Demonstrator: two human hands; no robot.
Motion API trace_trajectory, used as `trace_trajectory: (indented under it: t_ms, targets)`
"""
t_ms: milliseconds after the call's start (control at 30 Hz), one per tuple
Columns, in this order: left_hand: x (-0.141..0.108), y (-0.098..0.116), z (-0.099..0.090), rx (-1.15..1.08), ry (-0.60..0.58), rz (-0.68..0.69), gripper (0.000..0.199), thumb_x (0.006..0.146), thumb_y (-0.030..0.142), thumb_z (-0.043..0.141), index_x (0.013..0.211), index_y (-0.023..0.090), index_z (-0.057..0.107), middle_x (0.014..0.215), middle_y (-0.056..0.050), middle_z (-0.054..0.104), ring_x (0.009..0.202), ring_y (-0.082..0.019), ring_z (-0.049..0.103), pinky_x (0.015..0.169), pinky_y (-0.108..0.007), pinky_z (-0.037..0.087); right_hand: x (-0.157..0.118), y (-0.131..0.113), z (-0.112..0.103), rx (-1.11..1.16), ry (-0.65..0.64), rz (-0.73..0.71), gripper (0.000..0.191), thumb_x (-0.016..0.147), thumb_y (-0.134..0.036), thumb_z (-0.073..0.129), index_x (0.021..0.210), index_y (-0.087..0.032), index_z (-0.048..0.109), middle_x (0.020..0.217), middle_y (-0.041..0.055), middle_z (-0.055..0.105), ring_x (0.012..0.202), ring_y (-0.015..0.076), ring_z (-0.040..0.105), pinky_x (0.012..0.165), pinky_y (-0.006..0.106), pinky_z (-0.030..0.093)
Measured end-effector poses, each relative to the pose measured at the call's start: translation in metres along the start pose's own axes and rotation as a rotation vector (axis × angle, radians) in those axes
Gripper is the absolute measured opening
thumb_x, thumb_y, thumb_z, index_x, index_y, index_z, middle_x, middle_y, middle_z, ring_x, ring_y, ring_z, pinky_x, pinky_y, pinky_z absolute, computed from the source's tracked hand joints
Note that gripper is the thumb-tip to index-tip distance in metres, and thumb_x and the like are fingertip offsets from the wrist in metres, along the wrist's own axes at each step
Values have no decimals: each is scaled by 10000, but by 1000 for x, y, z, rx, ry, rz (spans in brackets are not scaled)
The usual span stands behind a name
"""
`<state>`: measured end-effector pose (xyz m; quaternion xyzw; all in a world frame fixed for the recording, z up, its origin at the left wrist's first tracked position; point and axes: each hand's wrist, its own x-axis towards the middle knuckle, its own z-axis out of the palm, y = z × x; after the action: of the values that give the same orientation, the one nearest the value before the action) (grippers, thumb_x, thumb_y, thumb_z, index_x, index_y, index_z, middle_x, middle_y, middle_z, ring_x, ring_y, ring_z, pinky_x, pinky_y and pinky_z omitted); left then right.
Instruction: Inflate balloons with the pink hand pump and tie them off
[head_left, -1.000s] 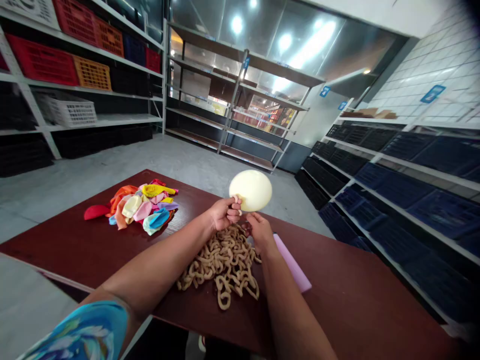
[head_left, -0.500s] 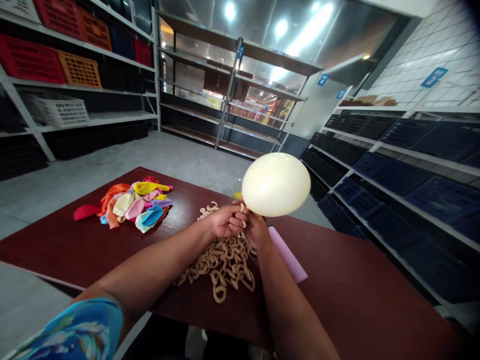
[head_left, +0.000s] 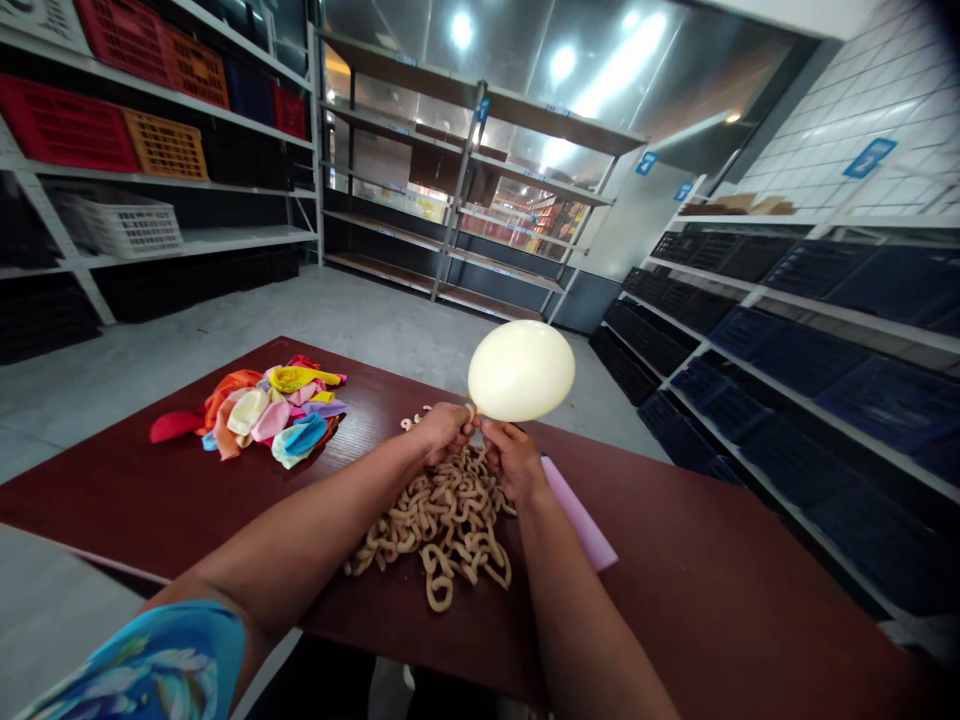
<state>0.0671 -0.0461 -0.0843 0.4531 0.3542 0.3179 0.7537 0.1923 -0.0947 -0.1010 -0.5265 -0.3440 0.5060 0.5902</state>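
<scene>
An inflated pale yellow balloon [head_left: 521, 370] floats just above my hands, its neck pointing down and left. My left hand [head_left: 448, 432] is closed at the neck, with a small tan bit showing by its fingertips. Close beside it, my right hand [head_left: 514, 458] pinches at the same neck with thumb and fingers; the exact grip is partly hidden. Below both hands lies a heap of tan curled loops [head_left: 442, 520] on the dark red table [head_left: 675, 560].
To the left on the table is a pile of limp coloured balloons [head_left: 262, 405]. A pink flat-sided object [head_left: 577, 515] lies beside my right forearm. Beyond the table stand metal shelves [head_left: 480, 150], with crates [head_left: 67, 120] at left and dark blue bins [head_left: 787, 340] at right.
The balloon has shifted left and slightly down and looks smaller. My hands, overlapping before, are now side by side, with the left slightly further from me.
</scene>
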Motion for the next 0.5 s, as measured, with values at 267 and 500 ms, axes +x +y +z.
trace_trajectory:
  t_ms: [267, 500]
  targets:
    - [7, -7, -6, 584, 310, 323, 380, 800, 407, 381, 538, 154, 492, 467, 9, 466, 424, -81, 383, 449, -212, 288, -8, -5, 6, -92, -40, -132, 233, 609, -359, 701, 709, -168, 614, 539, -45, 544, 395, 47, 381, 368, 194, 220]
    - [2, -1, 0, 884, 377, 420, 347, 827, 305, 364, 588, 143, 557, 524, -7, 495, 526, -103, 426, 517, -217, 302, -11, -6, 1, -304, -147, -305, 186, 735, -369, 587, 821, -205, 605, 505, -61, 494, 461, 79, 419, 468, 210, 319]
